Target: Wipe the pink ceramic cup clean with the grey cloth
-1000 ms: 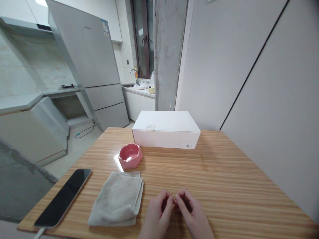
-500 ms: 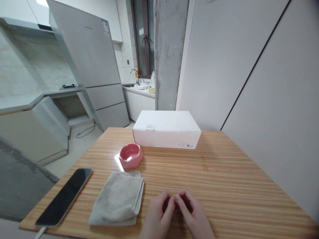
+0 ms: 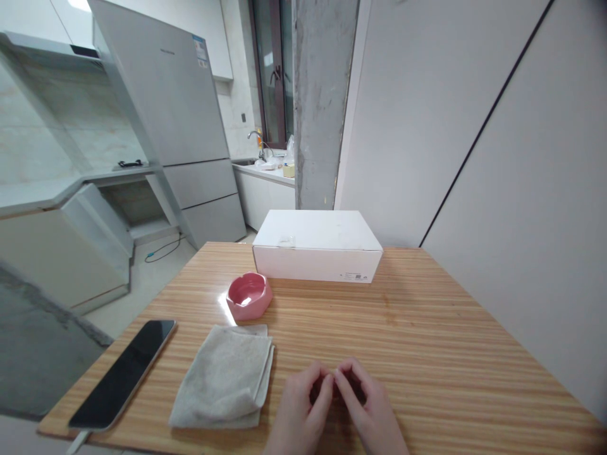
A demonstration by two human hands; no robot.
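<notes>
Side by side at the front of the wooden table (image 3: 441,354), my left hand (image 3: 303,404) and my right hand (image 3: 367,401) meet at the fingertips. Thumb and index finger of each are pinched together, the other fingers curled underneath. Whatever lies between the fingertips, if anything, is too small or hidden to name. A folded grey cloth (image 3: 225,379) lies just left of my left hand, apart from it. Beyond the cloth stands a pink ashtray (image 3: 251,306) with notches in its rim.
A phone (image 3: 123,376) with a cable plugged in lies along the table's left edge. At the far edge sits a closed white box (image 3: 317,262). Behind are a tall fridge (image 3: 175,95), a concrete pillar (image 3: 325,107) and a white wall (image 3: 427,114) on the right.
Both hands stay in nearly the same place, with only a slight shift of the fingertips. The cloth, ashtray, phone and box have not moved.
</notes>
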